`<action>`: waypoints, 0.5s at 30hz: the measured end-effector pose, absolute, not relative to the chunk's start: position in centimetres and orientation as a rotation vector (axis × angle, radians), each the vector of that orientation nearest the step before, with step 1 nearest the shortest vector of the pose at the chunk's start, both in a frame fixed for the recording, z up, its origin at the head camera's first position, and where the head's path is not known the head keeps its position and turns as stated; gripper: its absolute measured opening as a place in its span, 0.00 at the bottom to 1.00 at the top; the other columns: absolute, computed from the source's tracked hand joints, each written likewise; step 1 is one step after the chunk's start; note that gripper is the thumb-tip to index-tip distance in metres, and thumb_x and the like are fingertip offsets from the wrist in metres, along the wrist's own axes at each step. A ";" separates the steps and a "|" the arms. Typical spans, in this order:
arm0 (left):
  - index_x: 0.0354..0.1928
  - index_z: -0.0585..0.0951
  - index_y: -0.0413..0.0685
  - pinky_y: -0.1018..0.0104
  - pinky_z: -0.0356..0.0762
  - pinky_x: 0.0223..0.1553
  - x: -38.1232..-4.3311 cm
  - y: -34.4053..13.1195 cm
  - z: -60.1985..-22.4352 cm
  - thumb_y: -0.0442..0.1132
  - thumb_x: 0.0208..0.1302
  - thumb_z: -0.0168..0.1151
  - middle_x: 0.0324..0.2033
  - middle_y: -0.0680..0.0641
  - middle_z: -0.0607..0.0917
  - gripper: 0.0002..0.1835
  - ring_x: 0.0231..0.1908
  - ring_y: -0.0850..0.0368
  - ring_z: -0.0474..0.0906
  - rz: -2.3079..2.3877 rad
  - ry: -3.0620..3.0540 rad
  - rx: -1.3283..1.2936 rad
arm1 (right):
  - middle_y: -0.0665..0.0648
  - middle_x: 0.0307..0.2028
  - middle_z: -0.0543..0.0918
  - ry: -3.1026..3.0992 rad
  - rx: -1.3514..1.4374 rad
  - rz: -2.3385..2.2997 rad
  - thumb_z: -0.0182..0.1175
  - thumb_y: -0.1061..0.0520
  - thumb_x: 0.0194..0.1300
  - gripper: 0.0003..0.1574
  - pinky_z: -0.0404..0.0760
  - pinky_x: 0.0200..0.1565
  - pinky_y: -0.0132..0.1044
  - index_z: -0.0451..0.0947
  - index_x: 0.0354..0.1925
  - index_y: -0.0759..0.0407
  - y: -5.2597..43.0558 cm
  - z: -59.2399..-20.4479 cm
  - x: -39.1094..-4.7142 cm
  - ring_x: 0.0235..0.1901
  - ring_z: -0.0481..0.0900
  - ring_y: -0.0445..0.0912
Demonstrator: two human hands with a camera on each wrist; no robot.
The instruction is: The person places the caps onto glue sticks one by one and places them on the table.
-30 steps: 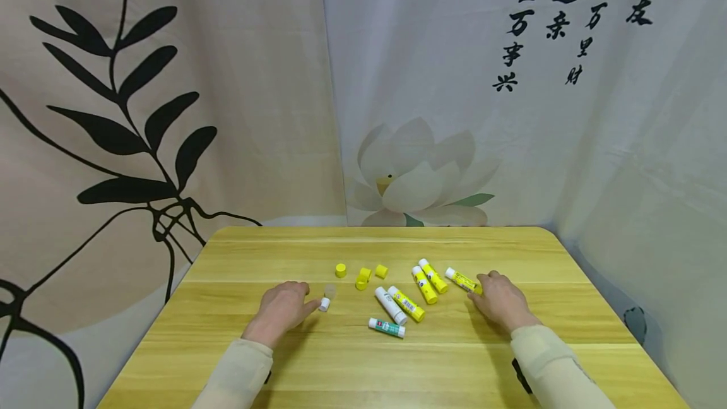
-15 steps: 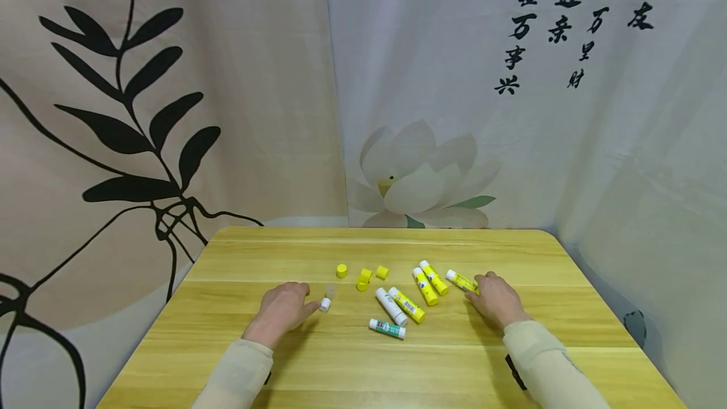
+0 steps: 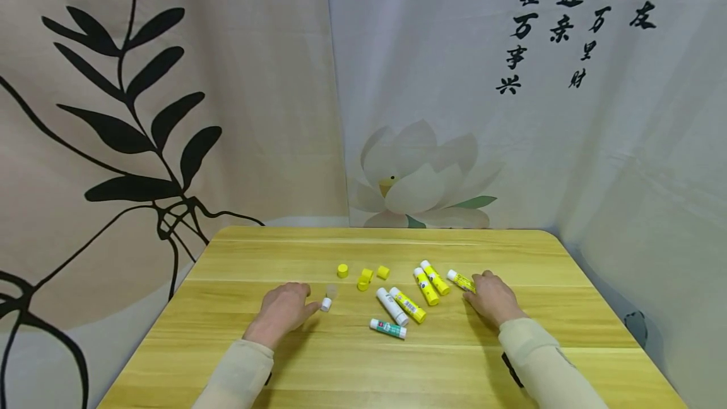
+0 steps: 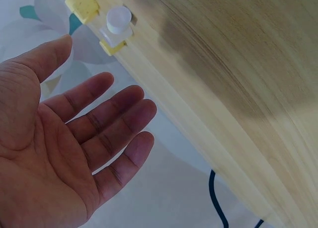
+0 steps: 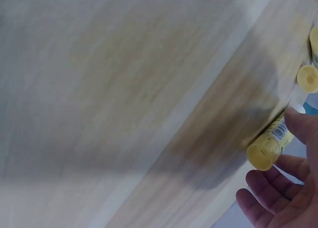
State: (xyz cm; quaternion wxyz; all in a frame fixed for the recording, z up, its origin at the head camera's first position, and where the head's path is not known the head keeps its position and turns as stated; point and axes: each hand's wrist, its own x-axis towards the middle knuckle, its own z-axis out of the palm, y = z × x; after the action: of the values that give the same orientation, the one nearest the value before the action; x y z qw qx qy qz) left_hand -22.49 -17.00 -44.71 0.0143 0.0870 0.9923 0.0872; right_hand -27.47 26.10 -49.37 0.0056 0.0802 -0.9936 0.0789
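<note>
My right hand (image 3: 495, 298) pinches the lower end of a yellow glue stick (image 3: 461, 281) that lies on the table, its white end pointing away to the left. In the right wrist view, the thumb lies along one side of this glue stick (image 5: 279, 131) and the other fingers curl loosely near its yellow base. My left hand (image 4: 59, 138) holds nothing, palm showing and fingers relaxed and spread. Just beyond its thumb, in the head view, sit a small white cap (image 3: 326, 304) and a clear cap (image 3: 331, 291).
Several yellow caps (image 3: 342, 271) lie toward the back. Between the hands are two yellow glue sticks side by side (image 3: 426, 287), another yellow one (image 3: 407, 305) against a white glue stick (image 3: 392, 306), and a green one (image 3: 388, 328). All rest on a wooden table (image 3: 341, 371) before a curtain.
My right hand has shifted a little left along the yellow glue stick and covers more of it. The left hand stays put, and the view has tipped slightly.
</note>
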 end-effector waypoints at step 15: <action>0.45 0.83 0.40 0.56 0.81 0.33 -22.3 -17.2 -44.9 0.53 0.64 0.67 0.39 0.44 0.86 0.21 0.36 0.51 0.81 0.264 3.115 0.293 | 0.65 0.37 0.75 -3.148 0.248 0.215 0.64 0.52 0.67 0.27 0.81 0.41 0.52 0.75 0.49 0.76 25.9 -50.0 -28.2 0.36 0.79 0.55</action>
State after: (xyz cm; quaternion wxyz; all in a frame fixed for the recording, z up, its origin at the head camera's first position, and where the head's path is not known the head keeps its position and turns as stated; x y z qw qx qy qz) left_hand -22.32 -17.21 -44.90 0.0011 0.0933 0.9921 0.0842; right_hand -28.18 25.88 -50.00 -0.0118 0.0785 -0.9945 0.0678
